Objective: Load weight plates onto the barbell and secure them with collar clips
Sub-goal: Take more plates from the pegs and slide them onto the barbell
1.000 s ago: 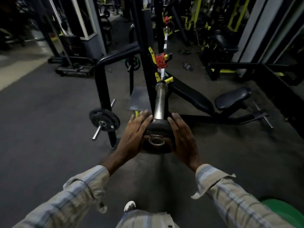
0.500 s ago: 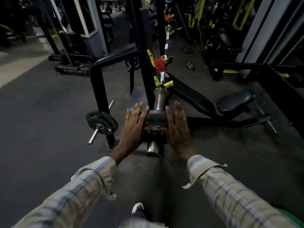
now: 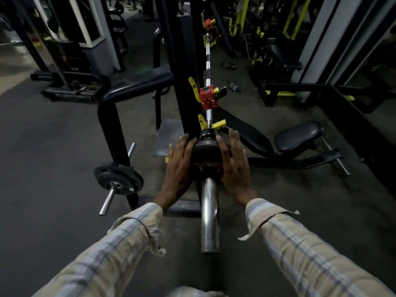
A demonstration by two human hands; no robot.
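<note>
A black weight plate (image 3: 206, 151) sits on the chrome sleeve of the barbell (image 3: 209, 213), close to the sleeve's inner collar. My left hand (image 3: 179, 168) presses flat on the plate's left side with straight fingers. My right hand (image 3: 235, 166) presses on its right side the same way. The bare sleeve end sticks out toward me between my wrists. The barbell shaft runs away from me over yellow rack hooks (image 3: 219, 124). A red collar clip (image 3: 208, 97) is on the shaft past the hooks. Another red clip (image 3: 208, 22) shows at the far end.
The black rack upright (image 3: 184, 67) stands just left of the bar. A storage peg on its left post carries a black plate (image 3: 118, 180). An incline bench with a padded seat (image 3: 298, 136) lies to the right. Dark rubber floor surrounds me; other machines fill the background.
Both hands have pushed the plate along the sleeve, away from me and toward the inner collar. Much more bare sleeve now shows in front of the plate.
</note>
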